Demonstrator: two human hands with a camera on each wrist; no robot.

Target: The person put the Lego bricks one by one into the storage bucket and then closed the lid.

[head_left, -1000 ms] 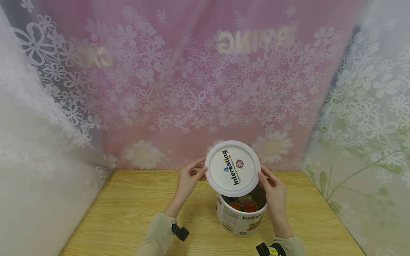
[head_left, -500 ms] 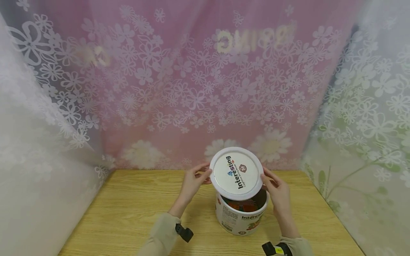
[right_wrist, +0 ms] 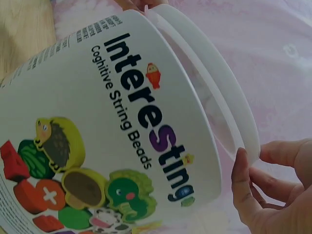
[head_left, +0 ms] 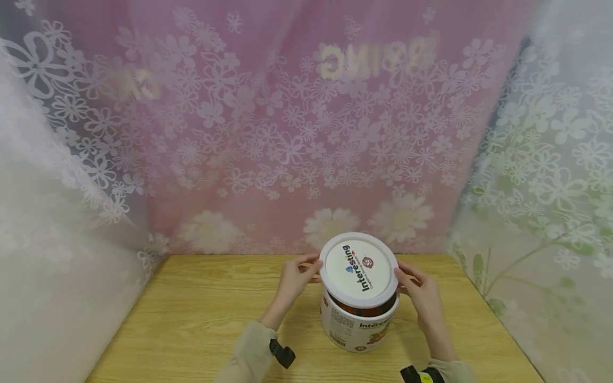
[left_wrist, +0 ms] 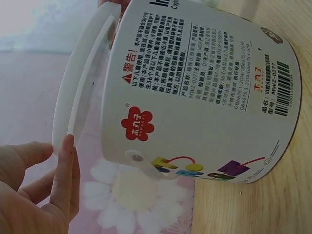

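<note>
A round white lid (head_left: 358,269) printed "Interesting" is held between both hands just over the mouth of a white bucket (head_left: 356,331). My left hand (head_left: 298,276) pinches the lid's left rim between thumb and fingers. On the opposite side my right hand (head_left: 420,290) pinches the rim the same way. A gap shows between lid (left_wrist: 73,83) and bucket (left_wrist: 161,97) in the left wrist view, and the right wrist view has a gap between lid (right_wrist: 214,78) and bucket (right_wrist: 107,126) too. Dark and reddish contents show at the bucket's front opening; most are hidden by the lid.
The bucket stands on a wood-grain table (head_left: 201,319), toward its right half. A pink flowered curtain (head_left: 268,159) hangs behind the table, and pale curtains (head_left: 57,255) close off the sides. Dark wrist cameras (head_left: 282,354) are strapped over the sleeves.
Both hands have lowered the lid and moved it slightly right, so it covers more of the bucket's mouth and less of the contents shows. The bucket has stayed in place.
</note>
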